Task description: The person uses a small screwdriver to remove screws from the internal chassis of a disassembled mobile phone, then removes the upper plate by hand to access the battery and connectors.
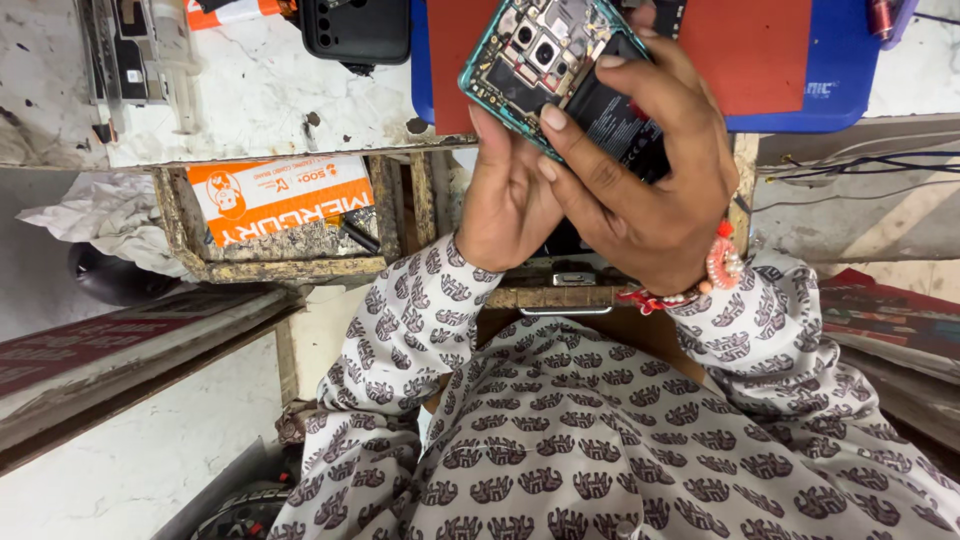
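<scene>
Both hands hold up a phone [540,55] with a teal frame and its back cover off, so the camera modules, boards and black battery show. My left hand [505,195] grips its lower left edge, thumb against the frame. My right hand [645,170] wraps over the battery side, with fingers lying across it. A beaded red and white bracelet [715,265] hangs on the right wrist. Patterned white sleeves cover both arms.
A red mat [750,50] lies on a blue mat [840,80] on the worn white bench [260,100]. A black phone [355,30] and small tools [140,55] sit at the top left. An orange box [280,195] lies in an open wooden compartment. Cables [860,165] run at the right.
</scene>
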